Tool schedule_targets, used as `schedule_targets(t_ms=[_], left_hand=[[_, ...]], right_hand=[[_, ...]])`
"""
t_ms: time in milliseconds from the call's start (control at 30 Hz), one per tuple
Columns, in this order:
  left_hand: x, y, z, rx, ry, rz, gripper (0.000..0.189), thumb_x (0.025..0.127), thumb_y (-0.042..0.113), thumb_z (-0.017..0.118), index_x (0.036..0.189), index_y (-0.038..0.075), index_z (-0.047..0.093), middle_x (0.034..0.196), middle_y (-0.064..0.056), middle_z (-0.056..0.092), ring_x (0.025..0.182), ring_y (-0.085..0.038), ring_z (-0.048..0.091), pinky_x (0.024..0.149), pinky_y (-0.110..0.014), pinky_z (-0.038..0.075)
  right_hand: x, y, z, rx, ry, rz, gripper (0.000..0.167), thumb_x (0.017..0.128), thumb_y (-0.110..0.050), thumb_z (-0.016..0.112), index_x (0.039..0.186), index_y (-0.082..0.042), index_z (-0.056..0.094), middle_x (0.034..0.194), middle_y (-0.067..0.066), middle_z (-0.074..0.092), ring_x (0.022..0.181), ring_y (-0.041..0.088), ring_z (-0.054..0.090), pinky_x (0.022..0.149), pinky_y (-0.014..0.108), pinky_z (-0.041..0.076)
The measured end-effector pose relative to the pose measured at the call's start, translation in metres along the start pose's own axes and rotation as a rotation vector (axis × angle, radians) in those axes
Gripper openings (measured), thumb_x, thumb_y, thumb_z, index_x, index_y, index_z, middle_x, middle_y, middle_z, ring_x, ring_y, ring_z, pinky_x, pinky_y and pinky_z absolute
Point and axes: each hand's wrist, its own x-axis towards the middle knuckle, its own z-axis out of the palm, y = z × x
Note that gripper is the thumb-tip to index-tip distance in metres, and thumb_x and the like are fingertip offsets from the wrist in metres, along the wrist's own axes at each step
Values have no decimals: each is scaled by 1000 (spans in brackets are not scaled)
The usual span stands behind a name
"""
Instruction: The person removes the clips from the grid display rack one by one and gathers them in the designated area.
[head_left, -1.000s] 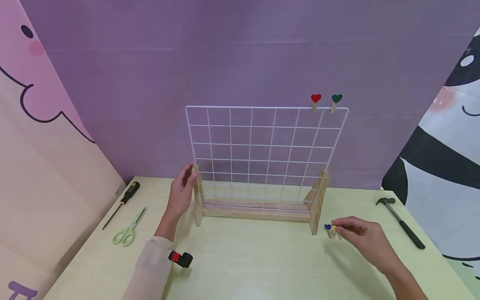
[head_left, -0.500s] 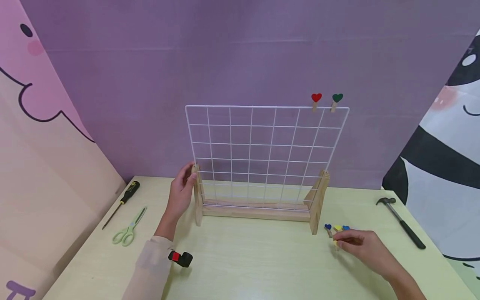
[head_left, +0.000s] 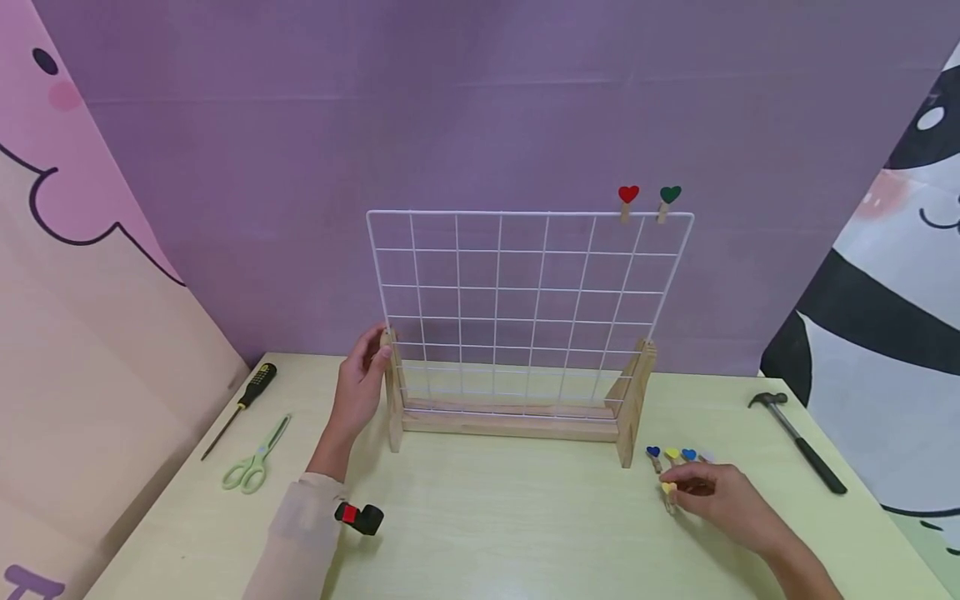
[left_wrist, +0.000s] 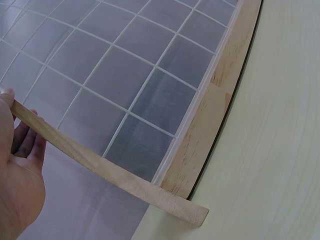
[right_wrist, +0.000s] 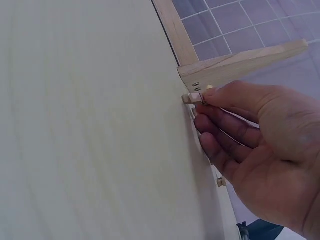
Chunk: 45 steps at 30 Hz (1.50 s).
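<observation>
In the head view, my left hand grips the left upright of a wooden stand, thumb on the near side. A white wire grid rises from this stand. Clipped to its top right are a red heart clothespin and a green heart clothespin. My right hand pinches a yellow heart clothespin between thumb and fingertips, low over the table. Just behind it lie a dark blue heart clothespin, another yellow one, a blue one and a pale one, partly hidden.
A claw hammer lies at the table's right side. Green-handled scissors and a screwdriver lie on the left. A purple backdrop hangs behind the table.
My right hand has drawn the yellow heart clothespin out of the row, toward the front, uncovering the others behind it. The left hand has kept its grip on the stand.
</observation>
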Motion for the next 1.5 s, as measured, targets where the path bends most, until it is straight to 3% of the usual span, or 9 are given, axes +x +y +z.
schedule_targets(t_ms=[667,1167,1500], left_hand=[[0,1,1,-6,-3,-11,43,109,20,52,151,9,47,144,-17,59,119,-8,56,95,-9,48],[-1,4,0,-13,-12,-4,43,110,19,51,151,8,47,144,-18,58,120,-7,56,95,-8,48],[-1,3,-1,-8,-25,-3,45,110,22,50,153,9,45,144,-18,57,123,-13,54,95,-8,46]], right_hand=[[-2,1,3,-20,36,98,25,90,-10,79,113,-3,77,108,10,75,84,-8,60,72,18,56],[-1,5,8,-49,93,36,24,85,-5,82,108,-6,77,99,7,77,81,-8,61,71,18,56],[-3,-1,3,-94,97,58,21,89,-10,79,110,-10,78,104,5,76,83,-6,62,72,18,56]])
